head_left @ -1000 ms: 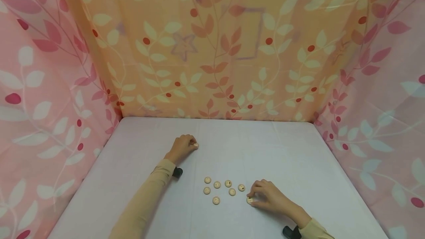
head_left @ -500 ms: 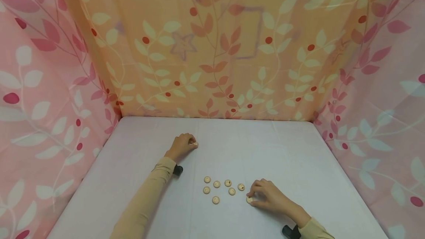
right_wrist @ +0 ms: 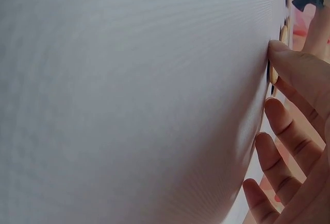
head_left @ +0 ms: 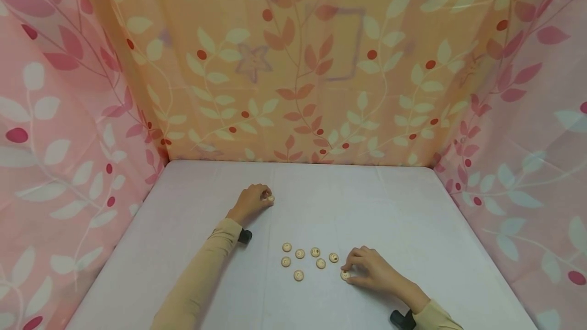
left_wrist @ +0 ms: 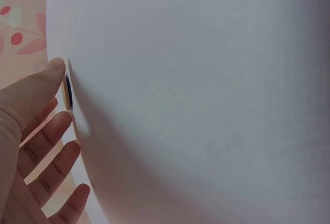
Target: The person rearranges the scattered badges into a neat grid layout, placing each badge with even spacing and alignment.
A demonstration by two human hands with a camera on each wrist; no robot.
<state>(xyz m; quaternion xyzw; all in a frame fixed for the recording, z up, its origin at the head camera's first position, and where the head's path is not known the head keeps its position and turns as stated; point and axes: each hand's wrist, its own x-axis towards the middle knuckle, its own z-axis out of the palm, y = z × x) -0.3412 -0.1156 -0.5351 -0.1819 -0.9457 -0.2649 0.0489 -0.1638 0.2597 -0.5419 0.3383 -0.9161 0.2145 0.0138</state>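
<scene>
In the head view my left hand (head_left: 251, 203) is stretched toward the back of the white table, pinching a small round wooden disc (head_left: 271, 198) between thumb and forefinger. Seen edge-on in the left wrist view, this disc (left_wrist: 66, 92) has a pale face and a dark underside. Its other fingers are spread beside the tabletop surface. At the front right, my right hand (head_left: 373, 271) pinches another disc (head_left: 345, 275) at its edges, close against the table. The right wrist view shows that disc (right_wrist: 273, 72) edge-on beneath the thumb, partly covered by it.
Several similar wooden discs with small dark markings, such as one nearby disc (head_left: 333, 257), lie loosely grouped left of the right hand. Leaf-patterned cloth (head_left: 293, 65) encloses the white table (head_left: 390, 208) at the back and both sides. Black camera mounts (head_left: 245, 237) sit at both wrists.
</scene>
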